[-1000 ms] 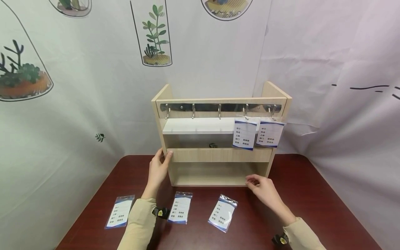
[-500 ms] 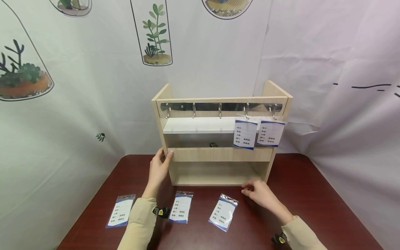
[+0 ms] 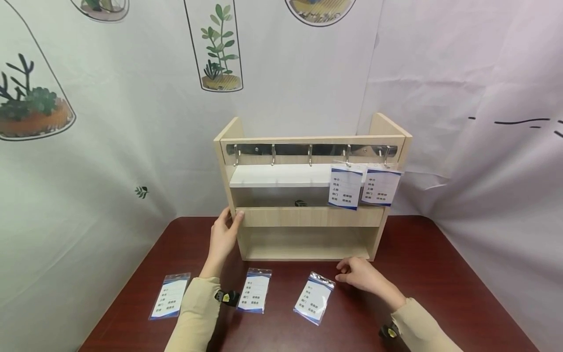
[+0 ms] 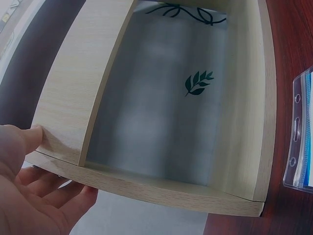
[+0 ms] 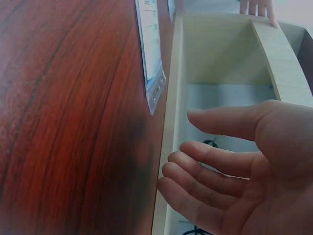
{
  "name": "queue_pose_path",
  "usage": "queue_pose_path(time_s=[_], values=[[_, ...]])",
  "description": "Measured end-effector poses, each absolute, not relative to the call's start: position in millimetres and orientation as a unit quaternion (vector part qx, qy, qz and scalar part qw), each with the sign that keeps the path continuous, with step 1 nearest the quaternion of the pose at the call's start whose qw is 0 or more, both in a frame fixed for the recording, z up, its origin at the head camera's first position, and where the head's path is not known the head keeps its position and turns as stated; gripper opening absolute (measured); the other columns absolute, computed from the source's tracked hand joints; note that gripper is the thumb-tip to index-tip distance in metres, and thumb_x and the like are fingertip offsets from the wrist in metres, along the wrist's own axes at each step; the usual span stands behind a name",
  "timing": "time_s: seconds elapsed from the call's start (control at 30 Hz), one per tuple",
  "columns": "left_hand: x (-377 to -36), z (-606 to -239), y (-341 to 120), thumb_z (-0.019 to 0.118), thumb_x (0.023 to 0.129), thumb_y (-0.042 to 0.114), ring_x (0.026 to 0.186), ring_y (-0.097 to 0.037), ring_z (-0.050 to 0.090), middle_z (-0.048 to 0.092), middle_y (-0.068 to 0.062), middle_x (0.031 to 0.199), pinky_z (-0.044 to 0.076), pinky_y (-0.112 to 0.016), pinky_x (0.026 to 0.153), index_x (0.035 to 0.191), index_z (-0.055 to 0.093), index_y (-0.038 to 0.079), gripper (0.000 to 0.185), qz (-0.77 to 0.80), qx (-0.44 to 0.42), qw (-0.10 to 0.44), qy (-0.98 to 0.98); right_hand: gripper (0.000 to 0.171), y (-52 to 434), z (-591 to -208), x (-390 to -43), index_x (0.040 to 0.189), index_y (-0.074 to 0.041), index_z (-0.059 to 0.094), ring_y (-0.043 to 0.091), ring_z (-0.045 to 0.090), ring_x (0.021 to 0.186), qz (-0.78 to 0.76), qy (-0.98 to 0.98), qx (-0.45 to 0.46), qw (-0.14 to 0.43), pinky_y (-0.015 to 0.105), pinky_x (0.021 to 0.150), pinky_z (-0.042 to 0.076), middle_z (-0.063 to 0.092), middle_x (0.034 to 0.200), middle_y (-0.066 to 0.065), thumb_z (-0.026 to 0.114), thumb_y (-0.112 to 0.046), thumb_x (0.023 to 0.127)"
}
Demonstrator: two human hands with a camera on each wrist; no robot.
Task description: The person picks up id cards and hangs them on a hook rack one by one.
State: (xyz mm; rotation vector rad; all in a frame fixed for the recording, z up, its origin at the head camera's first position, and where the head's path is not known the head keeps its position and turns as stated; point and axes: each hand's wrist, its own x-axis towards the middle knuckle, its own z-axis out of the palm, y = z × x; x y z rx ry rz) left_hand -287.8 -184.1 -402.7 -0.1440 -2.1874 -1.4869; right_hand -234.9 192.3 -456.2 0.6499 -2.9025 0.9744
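Note:
A light wooden shelf rack (image 3: 308,217) stands at the back of the dark red table (image 3: 431,274). Its metal hook rail (image 3: 308,149) carries two badge cards (image 3: 345,187) (image 3: 380,187) on the right hooks. My left hand (image 3: 224,234) grips the rack's left side panel, thumb on the front board; the left wrist view shows the thumb (image 4: 29,139) on the board (image 4: 63,98). My right hand (image 3: 356,275) hovers low over the table with loosely curled fingers and holds nothing, just right of a badge card (image 3: 314,297). In the right wrist view that palm (image 5: 244,171) faces the rack's lower opening (image 5: 171,122).
Two more badge cards (image 3: 170,296) (image 3: 255,291) lie on the table near the front left. A white cloth backdrop with plant prints (image 3: 220,49) hangs close behind and beside the rack. Bare table lies to the right of the rack.
My right hand has come down and leftward from the rack's lower front edge to just above the table beside the right-hand card. The left hand and the rack have stayed put.

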Motion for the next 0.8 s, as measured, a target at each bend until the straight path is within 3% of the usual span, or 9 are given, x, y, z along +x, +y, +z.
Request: queue_pose_path(time_s=[0.4, 0.8], values=[[-289.3, -406.3, -184.9, 0.065, 0.1, 0.034, 0.122, -0.036, 0.061, 0.062, -0.023, 0.133, 0.052, -0.053, 0.095, 0.141, 0.055, 0.002, 0.053, -0.543, -0.058, 0.243, -0.802, 0.026, 189.4, -466.0, -241.4, 0.092, 0.0, 0.072, 0.006, 0.052, 0.058, 0.292, -0.934, 0.206, -0.013, 0.025, 0.062, 0.046, 0.061, 0.07, -0.006, 0.083, -0.02, 0.079], [-288.0, -403.8, -185.3, 0.064, 0.1, 0.035, 0.122, -0.036, 0.061, 0.061, -0.022, 0.135, 0.053, -0.053, 0.094, 0.142, 0.054, 0.002, 0.054, -0.548, -0.056, 0.241, -0.799, 0.029, 183.6, -465.1, -245.2, 0.087, -0.002, 0.069, 0.007, 0.048, 0.063, 0.293, -0.931, 0.215, -0.023, 0.025, 0.062, 0.044, 0.056, 0.069, -0.006, 0.087, -0.022, 0.076]])
